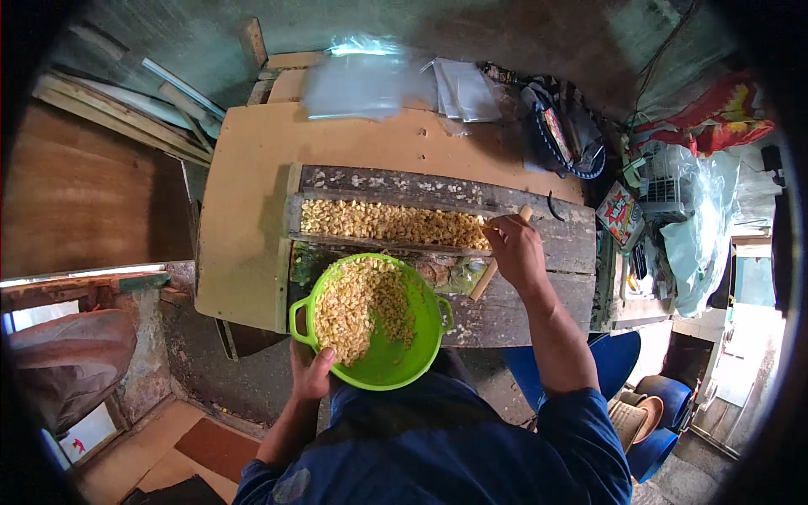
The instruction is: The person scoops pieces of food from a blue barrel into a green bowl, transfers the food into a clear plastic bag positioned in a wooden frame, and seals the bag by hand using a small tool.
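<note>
With its thumb over the rim, my left hand [315, 370] grips a lime-green two-handled basin [412, 358] at its near left side. Pale yellow pieces [347, 311], like puffed grain or chopped nuts, fill the basin's left part; its right side shows bare green. Beyond the basin, a long narrow wooden trough [374, 246] holds a layer of similar pieces [379, 220]. My right hand [518, 252] reaches to the trough's right end, fingers bent and pressed together at the pieces; what they hold is hidden. A wooden rod [483, 281] lies slanting on the boards, passing behind that hand.
The trough sits on dark worn boards [555, 295] over a tan tabletop [240, 194]. Clear plastic bags [353, 88] lie at the back. A dark blue basket [581, 160] stands back right, near a small colourful box [621, 215]. Blue containers [619, 358] stand on the floor at right.
</note>
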Demonstrator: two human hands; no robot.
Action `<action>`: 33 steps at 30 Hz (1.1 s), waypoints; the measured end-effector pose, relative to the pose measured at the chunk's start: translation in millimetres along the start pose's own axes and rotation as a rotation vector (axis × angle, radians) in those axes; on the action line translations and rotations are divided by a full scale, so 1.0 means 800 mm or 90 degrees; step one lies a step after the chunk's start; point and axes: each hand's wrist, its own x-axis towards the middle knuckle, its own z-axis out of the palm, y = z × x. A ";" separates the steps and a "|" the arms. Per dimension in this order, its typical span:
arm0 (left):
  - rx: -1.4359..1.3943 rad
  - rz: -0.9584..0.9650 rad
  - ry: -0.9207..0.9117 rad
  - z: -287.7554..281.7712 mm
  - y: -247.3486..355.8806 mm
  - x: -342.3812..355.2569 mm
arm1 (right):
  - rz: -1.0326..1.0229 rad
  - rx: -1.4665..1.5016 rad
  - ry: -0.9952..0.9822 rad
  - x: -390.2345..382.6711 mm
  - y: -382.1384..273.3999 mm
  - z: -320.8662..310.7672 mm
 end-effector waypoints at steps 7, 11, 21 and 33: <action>0.013 -0.028 -0.046 0.019 0.005 0.005 | -0.191 0.107 -0.092 -0.057 -0.067 0.015; 0.030 -0.041 -0.048 0.026 0.004 0.000 | -0.279 0.030 -0.328 -0.116 -0.101 0.063; 0.079 -0.053 -0.049 0.034 0.016 -0.005 | -0.267 -0.067 -0.618 -0.128 -0.113 0.082; 0.035 -0.013 -0.050 0.015 0.012 -0.004 | 0.027 0.388 -0.061 -0.051 -0.041 -0.001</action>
